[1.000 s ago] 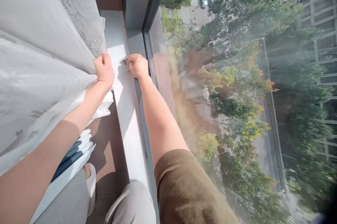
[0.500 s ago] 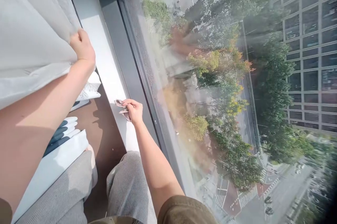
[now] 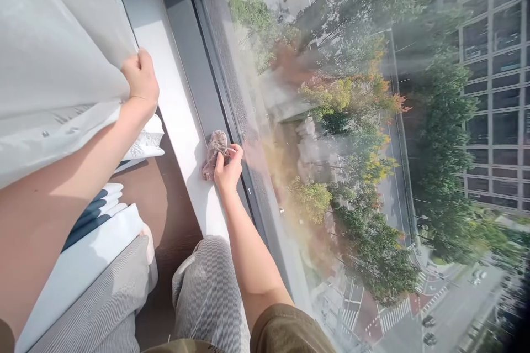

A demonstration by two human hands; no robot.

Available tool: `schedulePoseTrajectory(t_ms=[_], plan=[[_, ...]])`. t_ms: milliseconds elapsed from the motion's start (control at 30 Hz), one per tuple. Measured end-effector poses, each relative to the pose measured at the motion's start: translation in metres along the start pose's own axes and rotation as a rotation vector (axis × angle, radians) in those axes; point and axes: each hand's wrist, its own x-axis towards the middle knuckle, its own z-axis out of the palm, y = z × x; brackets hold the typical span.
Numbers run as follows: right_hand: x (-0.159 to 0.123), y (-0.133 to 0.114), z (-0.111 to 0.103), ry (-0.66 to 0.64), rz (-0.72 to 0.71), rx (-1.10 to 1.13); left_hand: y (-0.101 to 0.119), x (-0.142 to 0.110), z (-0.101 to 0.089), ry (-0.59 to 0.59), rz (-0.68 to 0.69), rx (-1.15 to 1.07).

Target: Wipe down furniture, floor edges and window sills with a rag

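Observation:
My left hand [image 3: 141, 78] is closed around the edge of a white curtain [image 3: 53, 49], pulling its fabric to the left side of the view. A crumpled grey-pink cloth [image 3: 216, 157] is pinched between the thumb and fingers of my right hand [image 3: 231, 169]. That cloth is raised a little over the border between the white window sill [image 3: 171, 88] and the dark grey window frame [image 3: 194, 49]. Part of the cloth lies behind my fingers.
On the right a large window pane [image 3: 290, 176] looks down on trees, a street and a building. Below the curtain, folded white and dark textiles [image 3: 99, 206] lie beside a brown surface [image 3: 165, 193]. My knees in striped trousers [image 3: 209, 286] are close to the sill.
My right hand has moved up and slightly right with the cloth, from the white sill toward the window frame. More of the cloth shows. My left hand keeps its hold on the curtain.

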Motion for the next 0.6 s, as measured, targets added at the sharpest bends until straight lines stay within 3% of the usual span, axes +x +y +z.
schedulePoseTrajectory(t_ms=[100,233,400,600], plan=[[-0.006,0.010,0.010,0.132,-0.248,-0.384,-0.004,-0.001,-0.003,-0.033,0.072,0.069],[-0.015,0.017,0.028,0.119,-0.452,-0.620,-0.007,-0.004,-0.007,-0.054,0.135,0.136],[0.000,0.012,0.056,0.085,-0.329,-0.759,-0.009,-0.008,-0.005,-0.049,0.121,0.166],[0.078,-0.033,0.097,-0.066,-0.317,-0.740,-0.014,-0.019,0.002,-0.011,0.092,0.158]])
